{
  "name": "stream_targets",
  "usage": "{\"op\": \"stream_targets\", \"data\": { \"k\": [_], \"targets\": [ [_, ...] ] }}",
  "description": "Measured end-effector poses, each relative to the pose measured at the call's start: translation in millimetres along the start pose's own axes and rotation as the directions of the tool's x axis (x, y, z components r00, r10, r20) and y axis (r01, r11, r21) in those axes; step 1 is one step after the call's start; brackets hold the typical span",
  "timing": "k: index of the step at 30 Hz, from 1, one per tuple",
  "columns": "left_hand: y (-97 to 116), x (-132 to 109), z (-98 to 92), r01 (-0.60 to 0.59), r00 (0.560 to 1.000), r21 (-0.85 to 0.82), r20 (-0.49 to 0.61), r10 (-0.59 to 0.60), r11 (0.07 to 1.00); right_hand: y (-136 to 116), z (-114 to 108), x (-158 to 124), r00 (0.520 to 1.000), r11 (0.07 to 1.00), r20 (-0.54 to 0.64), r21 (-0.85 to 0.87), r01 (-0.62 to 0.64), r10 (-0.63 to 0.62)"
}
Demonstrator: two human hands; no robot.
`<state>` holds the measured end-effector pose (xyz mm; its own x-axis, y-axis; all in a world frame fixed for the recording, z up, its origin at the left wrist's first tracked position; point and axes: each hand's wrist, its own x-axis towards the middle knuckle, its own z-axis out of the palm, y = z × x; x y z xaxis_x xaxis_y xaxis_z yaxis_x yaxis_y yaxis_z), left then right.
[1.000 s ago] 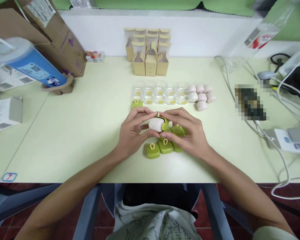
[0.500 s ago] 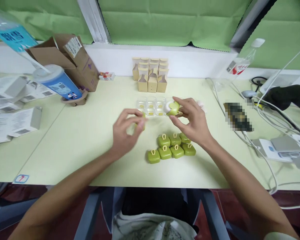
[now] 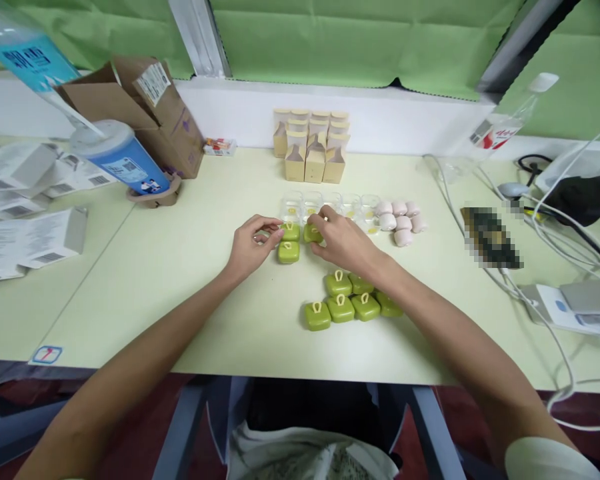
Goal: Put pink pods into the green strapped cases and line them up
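My right hand (image 3: 343, 237) is closed with its fingertips around a small green case (image 3: 311, 233), just in front of the clear plastic cups (image 3: 331, 201) that stand in rows. To its left, my left hand (image 3: 255, 243) has thumb and fingers bent together at the left edge of another small green case (image 3: 291, 231). One more green case with a cream loop on top (image 3: 289, 252) lies right in front of that one. Nearer me, several green loop-topped cases (image 3: 341, 308) sit in two rows, partly covered by my right forearm.
Several pale pink rounded pieces (image 3: 403, 222) lie right of the cups. Open kraft boxes (image 3: 315, 163) stand by the wall. On the left are a blue cup (image 3: 125, 160), a cardboard box (image 3: 175, 133) and white boxes (image 3: 55, 237); white cables (image 3: 535, 320) run along the right.
My right hand has brought a green case with a white part showing down and left to the table. My left hand has shifted slightly, and the pink pieces are now uncovered.
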<state>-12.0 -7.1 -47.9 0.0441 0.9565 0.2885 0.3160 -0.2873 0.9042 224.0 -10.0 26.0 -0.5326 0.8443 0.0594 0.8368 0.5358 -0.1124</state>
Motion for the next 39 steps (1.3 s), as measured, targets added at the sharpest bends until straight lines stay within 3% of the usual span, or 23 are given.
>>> {"op": "stream_targets", "data": {
  "k": [8,17,32,39],
  "targets": [
    [1.6,0.1,1.7,-0.009,1.0,0.051,-0.001,0.009,0.999,5.5,12.5,2.0,0.998,0.997,-0.045,0.065,0.043,-0.04],
    [-1.3,0.7,1.1,-0.017,1.0,0.081,0.002,0.017,0.997,7.6,9.9,2.5,0.995,0.99,-0.086,0.134,0.054,-0.042],
    [-1.8,0.9,1.0,-0.02,1.0,0.088,0.002,0.02,0.996,6.7,5.1,4.8,0.999,0.999,-0.039,0.048,-0.003,0.005],
    [-1.9,0.3,1.6,-0.029,1.0,0.099,0.0,0.029,0.995,7.5,7.0,6.2,0.997,0.998,-0.075,0.07,0.005,0.001]
  ]
}}
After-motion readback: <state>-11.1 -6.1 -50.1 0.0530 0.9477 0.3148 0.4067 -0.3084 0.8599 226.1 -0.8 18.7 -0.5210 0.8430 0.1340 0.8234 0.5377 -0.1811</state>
